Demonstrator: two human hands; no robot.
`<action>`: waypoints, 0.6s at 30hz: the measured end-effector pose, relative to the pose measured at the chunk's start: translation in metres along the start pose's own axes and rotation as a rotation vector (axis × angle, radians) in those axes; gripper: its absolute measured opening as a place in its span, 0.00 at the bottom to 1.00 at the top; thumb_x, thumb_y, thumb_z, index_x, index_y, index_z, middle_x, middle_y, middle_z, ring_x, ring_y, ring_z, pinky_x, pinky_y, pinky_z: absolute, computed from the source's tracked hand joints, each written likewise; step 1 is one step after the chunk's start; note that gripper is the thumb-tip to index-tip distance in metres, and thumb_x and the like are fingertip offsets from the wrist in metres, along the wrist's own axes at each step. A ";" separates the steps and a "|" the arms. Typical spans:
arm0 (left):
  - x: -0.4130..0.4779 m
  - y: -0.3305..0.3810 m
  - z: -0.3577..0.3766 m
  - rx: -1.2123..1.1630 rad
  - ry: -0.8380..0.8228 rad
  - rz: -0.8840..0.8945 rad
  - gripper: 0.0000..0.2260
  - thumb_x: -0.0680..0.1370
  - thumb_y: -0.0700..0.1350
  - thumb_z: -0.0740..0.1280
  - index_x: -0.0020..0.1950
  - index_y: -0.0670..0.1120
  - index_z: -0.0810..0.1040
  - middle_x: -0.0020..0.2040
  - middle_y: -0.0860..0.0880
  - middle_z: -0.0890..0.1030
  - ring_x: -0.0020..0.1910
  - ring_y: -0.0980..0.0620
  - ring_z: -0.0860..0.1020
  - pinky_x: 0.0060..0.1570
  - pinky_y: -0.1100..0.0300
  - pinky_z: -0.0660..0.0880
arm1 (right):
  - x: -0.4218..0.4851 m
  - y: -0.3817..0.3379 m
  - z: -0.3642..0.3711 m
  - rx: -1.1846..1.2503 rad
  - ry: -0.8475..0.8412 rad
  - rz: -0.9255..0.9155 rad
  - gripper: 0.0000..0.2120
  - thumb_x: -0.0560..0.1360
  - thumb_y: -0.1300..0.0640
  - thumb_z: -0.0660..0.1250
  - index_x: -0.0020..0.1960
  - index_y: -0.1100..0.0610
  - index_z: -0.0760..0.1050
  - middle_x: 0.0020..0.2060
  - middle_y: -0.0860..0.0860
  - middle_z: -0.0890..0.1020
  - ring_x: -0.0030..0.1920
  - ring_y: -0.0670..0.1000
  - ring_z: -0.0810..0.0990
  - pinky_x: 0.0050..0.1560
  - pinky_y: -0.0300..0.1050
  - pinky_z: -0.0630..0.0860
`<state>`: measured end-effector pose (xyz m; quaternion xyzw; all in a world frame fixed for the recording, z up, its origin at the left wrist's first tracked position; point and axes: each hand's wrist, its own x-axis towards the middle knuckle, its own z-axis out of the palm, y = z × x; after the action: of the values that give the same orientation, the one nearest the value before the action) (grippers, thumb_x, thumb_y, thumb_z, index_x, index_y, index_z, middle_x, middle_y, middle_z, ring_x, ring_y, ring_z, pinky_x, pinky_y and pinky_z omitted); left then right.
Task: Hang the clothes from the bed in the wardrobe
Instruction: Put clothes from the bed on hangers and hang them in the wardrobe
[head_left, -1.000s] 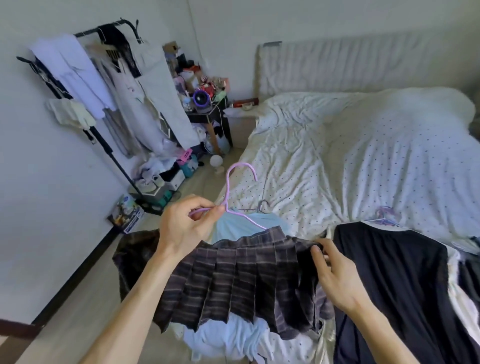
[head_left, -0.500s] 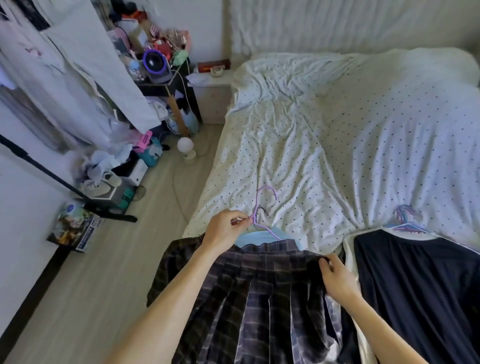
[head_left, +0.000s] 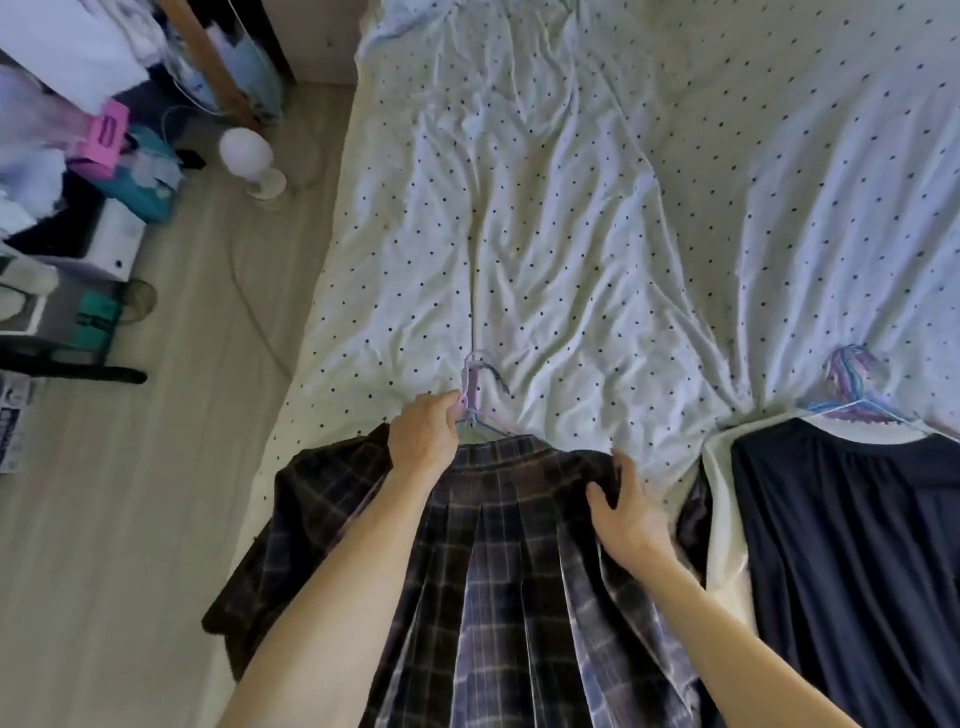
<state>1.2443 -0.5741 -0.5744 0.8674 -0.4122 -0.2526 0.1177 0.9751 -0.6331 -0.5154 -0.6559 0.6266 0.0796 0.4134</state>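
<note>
A dark plaid pleated skirt (head_left: 498, 566) lies over the near edge of the bed (head_left: 597, 218). My left hand (head_left: 423, 439) grips a lilac wire hanger (head_left: 475, 387) just beyond the skirt's waistband, its hook flat on the dotted sheet. My right hand (head_left: 626, 506) pinches the waistband's right end. To the right lies a black garment (head_left: 852, 551) with a bunch of coloured hangers (head_left: 852, 389) at its neckline.
Pale wood floor (head_left: 130, 519) runs along the bed's left side. A white globe lamp (head_left: 249, 156) with a trailing cord stands there. Boxes, bags and the black foot of a clothes rack (head_left: 78, 371) crowd the far left.
The view has tilted down and closer to the bed. My left hand lowered the hanger from the air onto the sheet at the skirt's waistband. My right hand stays on the waistband.
</note>
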 end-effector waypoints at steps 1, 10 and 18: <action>0.003 -0.008 0.014 0.048 -0.015 -0.006 0.15 0.83 0.45 0.60 0.67 0.56 0.76 0.55 0.48 0.82 0.51 0.44 0.80 0.49 0.48 0.79 | 0.000 0.006 0.011 -0.059 0.007 -0.041 0.30 0.82 0.48 0.60 0.80 0.50 0.53 0.76 0.54 0.65 0.73 0.58 0.67 0.70 0.55 0.68; -0.013 -0.031 0.034 0.345 -0.222 0.059 0.26 0.84 0.58 0.47 0.81 0.52 0.51 0.79 0.45 0.60 0.77 0.43 0.60 0.75 0.44 0.58 | -0.031 0.053 0.035 -0.362 0.014 -0.162 0.36 0.82 0.44 0.56 0.82 0.50 0.40 0.81 0.54 0.44 0.76 0.59 0.62 0.72 0.52 0.65; -0.137 0.042 -0.010 0.361 -0.417 -0.002 0.28 0.84 0.59 0.50 0.82 0.52 0.52 0.82 0.48 0.49 0.81 0.47 0.49 0.77 0.42 0.51 | -0.121 0.074 -0.039 -0.284 -0.043 -0.126 0.23 0.83 0.49 0.56 0.76 0.55 0.64 0.71 0.50 0.72 0.74 0.53 0.66 0.71 0.46 0.66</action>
<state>1.1486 -0.4946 -0.5020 0.8041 -0.4651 -0.3481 -0.1264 0.8685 -0.5571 -0.4478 -0.7439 0.5575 0.1557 0.3339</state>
